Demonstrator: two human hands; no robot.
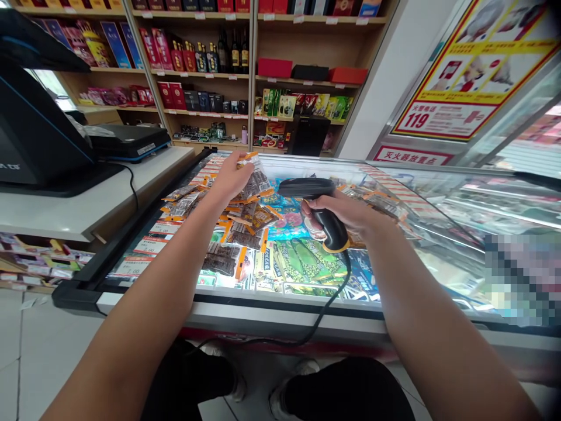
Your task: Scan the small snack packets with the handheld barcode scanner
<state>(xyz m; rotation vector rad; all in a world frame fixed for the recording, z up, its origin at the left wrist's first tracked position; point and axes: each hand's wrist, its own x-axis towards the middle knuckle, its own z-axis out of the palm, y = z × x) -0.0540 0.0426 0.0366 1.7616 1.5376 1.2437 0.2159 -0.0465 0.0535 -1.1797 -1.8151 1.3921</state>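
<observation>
My left hand [230,178] reaches out over the glass freezer lid [307,166] and grips a small snack packet [250,159] with orange edges, held just above a heap of similar brown-and-orange packets [239,225]. My right hand [346,211] is wrapped around the handle of a black barcode scanner [313,196]; its head points left toward the packets. The scanner's cable [333,298] hangs down over the freezer's front edge.
A white counter [87,204] at left carries a black register screen [30,134] and a flat black device [127,142]. Shelves of boxes and bottles [205,58] stand behind. A yellow-red poster [473,64] hangs at right. Frozen goods [302,263] show under the glass.
</observation>
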